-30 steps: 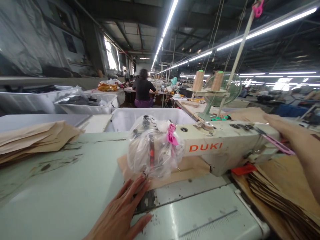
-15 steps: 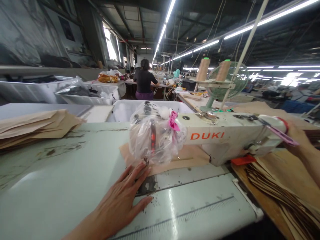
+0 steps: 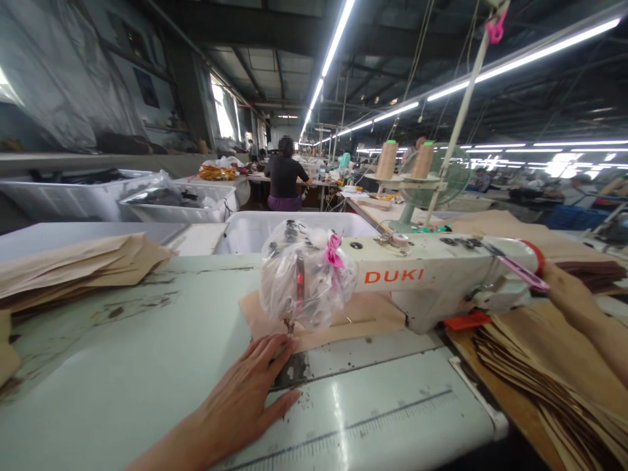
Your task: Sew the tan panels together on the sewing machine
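Note:
My left hand (image 3: 245,386) lies flat, fingers spread, its fingertips on the near edge of a tan fabric piece (image 3: 363,320) beside the needle area. That piece lies under the arm of a white sewing machine (image 3: 338,278) lettered DUKI, whose head is wrapped in a clear plastic bag (image 3: 279,281) with a pink tie (image 3: 334,251). At the machine's right end, my right hand (image 3: 564,288) is against the red-rimmed handwheel (image 3: 536,258); its fingers are mostly hidden. Pink-handled scissors or snips (image 3: 524,271) rest on the machine near that hand.
Tan pieces are stacked at the left (image 3: 83,265) and at the lower right (image 3: 554,379). A white bin (image 3: 235,230) stands behind the machine. Thread cones (image 3: 387,160) and a green fan (image 3: 441,176) are behind it. A person in black (image 3: 284,176) sits farther off.
The camera view has shifted, so the machine appears slightly lower and further left. My left fingers look closer together at the fabric edge. My right hand remains at the handwheel.

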Action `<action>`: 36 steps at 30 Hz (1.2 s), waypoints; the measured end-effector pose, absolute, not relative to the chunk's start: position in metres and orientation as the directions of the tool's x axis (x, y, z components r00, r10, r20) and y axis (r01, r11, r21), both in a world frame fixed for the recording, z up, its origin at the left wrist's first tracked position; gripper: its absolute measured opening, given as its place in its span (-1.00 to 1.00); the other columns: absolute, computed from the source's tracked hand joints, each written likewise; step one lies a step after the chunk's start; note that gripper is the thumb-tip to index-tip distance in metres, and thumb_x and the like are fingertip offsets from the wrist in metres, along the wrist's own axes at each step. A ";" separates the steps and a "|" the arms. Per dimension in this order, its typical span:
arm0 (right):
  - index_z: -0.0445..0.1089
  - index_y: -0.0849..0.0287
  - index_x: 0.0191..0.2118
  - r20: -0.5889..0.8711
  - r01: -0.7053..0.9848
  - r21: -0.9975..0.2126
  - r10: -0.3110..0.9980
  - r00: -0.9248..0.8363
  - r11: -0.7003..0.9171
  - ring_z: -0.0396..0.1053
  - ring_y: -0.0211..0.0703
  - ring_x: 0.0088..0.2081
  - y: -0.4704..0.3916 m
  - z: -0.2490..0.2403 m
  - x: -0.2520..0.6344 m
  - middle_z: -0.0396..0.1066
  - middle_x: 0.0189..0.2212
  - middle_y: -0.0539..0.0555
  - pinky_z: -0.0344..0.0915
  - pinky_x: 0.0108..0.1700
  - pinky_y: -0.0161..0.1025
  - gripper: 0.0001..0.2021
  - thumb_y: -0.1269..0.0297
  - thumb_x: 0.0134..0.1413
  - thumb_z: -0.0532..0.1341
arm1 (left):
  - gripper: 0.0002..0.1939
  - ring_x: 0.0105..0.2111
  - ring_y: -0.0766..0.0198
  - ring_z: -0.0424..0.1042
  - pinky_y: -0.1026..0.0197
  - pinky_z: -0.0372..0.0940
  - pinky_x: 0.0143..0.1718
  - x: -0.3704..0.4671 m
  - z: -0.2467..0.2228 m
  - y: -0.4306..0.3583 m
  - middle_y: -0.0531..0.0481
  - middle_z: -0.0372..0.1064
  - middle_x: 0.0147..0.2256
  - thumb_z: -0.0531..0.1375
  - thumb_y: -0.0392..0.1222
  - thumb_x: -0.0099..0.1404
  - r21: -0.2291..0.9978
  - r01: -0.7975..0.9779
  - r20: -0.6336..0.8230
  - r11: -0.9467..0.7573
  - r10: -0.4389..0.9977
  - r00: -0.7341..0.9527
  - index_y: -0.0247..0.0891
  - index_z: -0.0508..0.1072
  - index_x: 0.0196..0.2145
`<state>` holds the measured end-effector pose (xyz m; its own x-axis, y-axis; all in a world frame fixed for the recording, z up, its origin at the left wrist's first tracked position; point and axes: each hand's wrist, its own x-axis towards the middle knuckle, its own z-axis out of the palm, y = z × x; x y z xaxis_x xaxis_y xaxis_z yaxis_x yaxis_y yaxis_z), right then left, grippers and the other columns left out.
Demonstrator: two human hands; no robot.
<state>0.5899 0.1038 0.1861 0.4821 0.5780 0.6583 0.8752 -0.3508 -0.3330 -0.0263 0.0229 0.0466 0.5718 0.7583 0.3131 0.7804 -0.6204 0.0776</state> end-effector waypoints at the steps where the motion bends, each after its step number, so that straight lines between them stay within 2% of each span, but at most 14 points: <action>1: 0.52 0.37 -0.48 0.664 0.866 -0.338 0.559 0.498 -0.370 0.49 0.13 -0.31 0.095 0.194 0.582 0.46 -0.48 0.46 0.23 -0.38 -0.08 -0.81 0.47 0.15 0.27 | -0.37 0.22 -0.06 0.31 -0.12 0.30 0.20 -0.027 0.049 0.024 -0.16 0.24 0.26 0.15 0.10 0.41 0.072 0.780 0.298 -0.622 0.760 0.578 -0.11 0.19 0.34; 3: 0.54 0.40 -0.25 0.769 0.876 -0.337 0.435 0.468 -0.346 0.42 0.29 -0.05 0.070 0.202 0.541 0.45 -0.33 0.56 0.26 -0.22 0.04 -0.86 0.42 0.18 0.26 | -0.40 0.19 -0.05 0.34 -0.10 0.35 0.17 -0.029 0.051 0.025 -0.14 0.27 0.25 0.15 0.09 0.40 0.048 0.773 0.275 -0.633 0.752 0.599 -0.10 0.23 0.31; 4: 0.51 0.36 -0.11 0.870 0.922 -0.299 0.325 0.370 -0.247 0.34 0.29 0.08 0.056 0.201 0.507 0.45 -0.24 0.56 0.27 -0.12 0.07 -0.80 0.35 0.22 0.24 | -0.41 0.19 -0.03 0.35 -0.08 0.36 0.16 -0.030 0.052 0.026 -0.12 0.27 0.25 0.16 0.08 0.39 0.036 0.769 0.273 -0.638 0.747 0.606 -0.09 0.24 0.30; 5: 0.48 0.27 -0.07 0.948 0.972 -0.217 0.218 0.233 -0.094 0.35 0.26 0.07 0.042 0.194 0.466 0.44 -0.18 0.50 0.28 -0.06 0.08 -0.78 0.28 0.25 0.24 | -0.42 0.19 -0.02 0.36 -0.06 0.37 0.15 -0.030 0.051 0.026 -0.10 0.27 0.25 0.16 0.08 0.39 0.023 0.768 0.285 -0.640 0.740 0.609 -0.07 0.24 0.30; 6: 0.45 0.14 -0.07 0.958 0.985 -0.112 0.278 0.072 0.128 0.42 0.17 -0.05 0.032 0.182 0.419 0.46 -0.20 0.38 0.33 -0.09 0.05 -0.83 0.27 0.26 0.23 | -0.41 0.19 -0.01 0.36 -0.04 0.37 0.15 -0.031 0.050 0.027 -0.09 0.27 0.26 0.16 0.07 0.38 0.007 0.770 0.308 -0.637 0.734 0.605 -0.06 0.23 0.30; 7: 0.42 0.02 -0.08 0.893 0.918 -0.068 0.434 -0.119 0.391 0.45 0.08 -0.11 0.025 0.167 0.372 0.48 -0.22 0.24 0.39 -0.10 -0.01 -0.86 0.32 0.30 0.18 | -0.41 0.18 0.00 0.37 -0.04 0.38 0.14 -0.030 0.048 0.027 -0.09 0.27 0.26 0.17 0.06 0.38 -0.013 0.773 0.333 -0.634 0.727 0.601 -0.06 0.22 0.31; 8: 0.42 -0.03 -0.09 0.781 0.787 -0.108 0.542 -0.311 0.607 0.47 0.03 -0.11 0.023 0.148 0.326 0.50 -0.20 0.15 0.42 -0.08 -0.05 -0.83 0.35 0.32 0.13 | -0.41 0.17 -0.01 0.38 -0.04 0.39 0.13 -0.030 0.046 0.027 -0.09 0.28 0.25 0.17 0.06 0.37 -0.037 0.777 0.362 -0.629 0.716 0.597 -0.07 0.23 0.30; 10: 0.44 0.02 0.00 0.504 0.612 -0.229 0.631 -0.590 0.757 0.45 -0.05 0.00 0.032 0.107 0.254 0.50 -0.07 0.06 0.40 0.06 -0.14 -0.80 0.33 0.32 0.17 | -0.41 0.15 -0.02 0.41 -0.03 0.43 0.09 -0.030 0.043 0.028 -0.11 0.32 0.23 0.18 0.06 0.37 -0.093 0.774 0.403 -0.626 0.687 0.605 -0.09 0.25 0.29; 13: 0.46 0.02 0.09 0.369 0.595 -0.258 0.647 -0.667 0.761 0.38 -0.13 0.12 0.064 0.060 0.207 0.48 0.04 0.00 0.26 0.21 -0.20 -0.73 0.36 0.34 0.18 | -0.40 0.10 -0.01 0.46 0.01 0.47 0.03 -0.030 0.043 0.030 -0.12 0.36 0.20 0.19 0.07 0.34 -0.174 0.753 0.450 -0.634 0.629 0.634 -0.13 0.27 0.28; 20: 0.46 -0.02 0.13 0.391 0.611 -0.224 0.644 -0.657 0.760 0.40 -0.10 0.12 0.086 0.044 0.211 0.50 0.03 0.03 0.29 0.20 -0.18 -0.69 0.33 0.41 0.09 | -0.32 0.04 0.02 0.50 0.10 0.50 0.00 -0.030 0.049 0.033 -0.10 0.42 0.14 0.27 0.05 0.21 -0.236 0.736 0.531 -0.635 0.550 0.645 -0.18 0.30 0.24; 25: 0.34 -0.08 0.25 0.395 0.615 -0.221 0.646 -0.653 0.757 0.37 -0.13 0.15 0.083 0.044 0.208 0.46 0.09 -0.01 0.25 0.23 -0.22 -0.61 0.34 0.39 0.13 | -0.31 0.04 0.01 0.50 0.11 0.48 0.03 -0.028 0.049 0.033 -0.13 0.42 0.13 0.28 0.06 0.20 -0.244 0.754 0.553 -0.611 0.551 0.625 -0.18 0.30 0.23; 29: 0.21 -0.15 0.33 0.423 0.586 -0.267 0.640 -0.642 0.765 0.33 -0.14 0.19 0.088 0.036 0.208 0.41 0.15 -0.05 0.21 0.27 -0.22 -0.53 0.34 0.39 0.13 | -0.33 0.01 0.00 0.51 0.10 0.48 0.03 -0.028 0.048 0.032 -0.17 0.45 0.10 0.29 0.06 0.19 -0.247 0.745 0.554 -0.620 0.541 0.634 -0.23 0.34 0.20; 32: 0.25 -0.14 0.31 0.442 0.574 -0.282 0.635 -0.634 0.769 0.36 -0.10 0.16 0.091 0.028 0.208 0.43 0.13 -0.03 0.24 0.24 -0.20 -0.54 0.33 0.38 0.16 | -0.32 0.02 0.00 0.50 0.11 0.46 0.04 -0.029 0.044 0.035 -0.18 0.45 0.09 0.29 0.04 0.19 -0.218 0.729 0.565 -0.649 0.525 0.636 -0.25 0.32 0.21; 36: 0.31 -0.15 0.27 0.446 0.585 -0.265 0.635 -0.630 0.766 0.37 -0.12 0.14 0.091 0.025 0.207 0.44 0.11 -0.05 0.25 0.23 -0.21 -0.57 0.34 0.36 0.18 | -0.28 0.08 0.03 0.45 0.11 0.45 0.05 -0.030 0.038 0.038 -0.12 0.38 0.15 0.24 0.05 0.27 -0.165 0.717 0.540 -0.677 0.546 0.640 -0.14 0.20 0.33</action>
<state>0.2074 0.0913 0.0248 -0.6303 0.6354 0.4461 0.5851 0.7664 -0.2650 -0.0301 0.0380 0.0378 0.6404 0.5464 0.5398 0.7171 -0.6771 -0.1654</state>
